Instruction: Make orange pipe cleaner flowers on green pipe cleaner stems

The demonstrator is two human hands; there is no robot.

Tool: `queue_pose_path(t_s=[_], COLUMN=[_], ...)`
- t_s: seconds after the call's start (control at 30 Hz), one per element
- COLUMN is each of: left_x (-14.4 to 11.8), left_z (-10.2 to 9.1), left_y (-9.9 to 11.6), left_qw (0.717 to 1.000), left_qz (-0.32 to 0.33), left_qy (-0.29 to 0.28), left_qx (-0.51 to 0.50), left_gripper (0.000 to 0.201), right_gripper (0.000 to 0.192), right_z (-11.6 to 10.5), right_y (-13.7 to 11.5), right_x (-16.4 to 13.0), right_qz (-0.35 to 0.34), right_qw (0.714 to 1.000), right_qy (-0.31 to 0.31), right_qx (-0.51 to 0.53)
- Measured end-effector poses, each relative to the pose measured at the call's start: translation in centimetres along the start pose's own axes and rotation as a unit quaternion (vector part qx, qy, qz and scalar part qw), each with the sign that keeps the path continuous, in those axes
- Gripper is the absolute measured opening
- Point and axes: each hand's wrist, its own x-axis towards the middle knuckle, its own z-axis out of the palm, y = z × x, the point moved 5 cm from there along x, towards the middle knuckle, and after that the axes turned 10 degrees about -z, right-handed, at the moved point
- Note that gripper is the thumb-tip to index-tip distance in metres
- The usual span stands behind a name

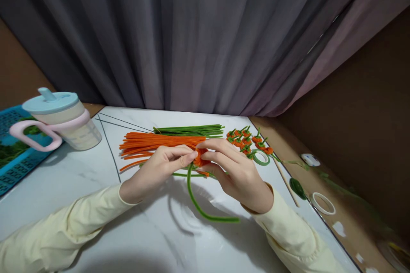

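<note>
Orange pipe-cleaner bud (200, 158) sat pinched between left hand (153, 172) and right hand (238, 175); its green stem (198, 204) trailed toward five o'clock.

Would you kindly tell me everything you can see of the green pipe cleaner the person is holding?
The green pipe cleaner is a fuzzy, thin, bendable stem. Its upper end meets a small orange coiled piece pinched between the left hand and the right hand. From there it curves down and to the right in a loose arc, its free end lying on the white marble-look table.

Bare table (80, 179) left; cup (64, 121) blocks far-left.
</note>
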Motion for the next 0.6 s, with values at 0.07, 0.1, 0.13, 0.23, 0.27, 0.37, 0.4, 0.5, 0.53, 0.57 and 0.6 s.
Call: queue_pose_path(t_s=[0.07, 0.1, 0.13, 0.23, 0.27, 0.37, 0.4, 0.5, 0.53, 0.57, 0.6], left_x=[0.2, 0.2, 0.3, 0.3, 0.3, 0.3, 0.3, 0.3, 0.3, 0.3, 0.3], left_z=[0.0, 0.0, 0.1, 0.2, 0.2, 0.3, 0.4, 0.4, 0.3, 0.2, 0.1], left_y=[-0.2, -0.3, -0.4, -0.8, -0.9, -0.9, -0.9, -0.5, -0.4, -0.3, -0.2], left_qw=[1.000, 1.000, 0.999, 0.998, 0.997, 0.997, 0.997, 0.998, 0.998, 0.999, 0.999], left_qz=[0.009, 0.011, 0.012, 0.005, 0.002, -0.003, -0.003, -0.005, -0.008, -0.009, -0.009], left_qy=[-0.013, -0.020, -0.028, -0.048, -0.051, -0.050, -0.047, -0.043, -0.041, -0.037, -0.032], left_qx=[-0.009, -0.015, -0.022, -0.045, -0.051, -0.055, -0.055, -0.051, -0.046, -0.039, -0.030], left_gripper=[0.022, 0.022, 0.021, 0.019, 0.019, 0.018, 0.018, 0.019, 0.019, 0.020, 0.021], right_gripper=[0.010, 0.010, 0.010, 0.013, 0.014, 0.016, 0.017, 0.014, 0.013, 0.010, 0.008], right_z=[0.2, 0.3, 0.3, 0.2, 0.3, 0.3, 0.3, 0.1, -0.1, -0.2, -0.4], right_y=[-0.1, -0.1, -0.2, -0.5, -0.6, -0.6, -0.6, -0.3, -0.1, 0.2, 0.5], right_x=[0.0, 0.0, 0.0, 0.0, 0.0, 0.0, 0.0, 0.1, 0.2, 0.2, 0.2], right_qz=[0.004, 0.002, -0.001, -0.016, -0.020, -0.023, -0.022, -0.003, 0.011, 0.031, 0.056], right_qw=[1.000, 1.000, 1.000, 0.999, 0.999, 0.998, 0.997, 0.996, 0.995, 0.993, 0.990], right_qy=[0.005, 0.010, 0.016, 0.036, 0.041, 0.054, 0.057, 0.062, 0.062, 0.062, 0.063], right_qx=[0.007, 0.009, 0.011, 0.020, 0.025, 0.036, 0.040, 0.065, 0.078, 0.093, 0.111])
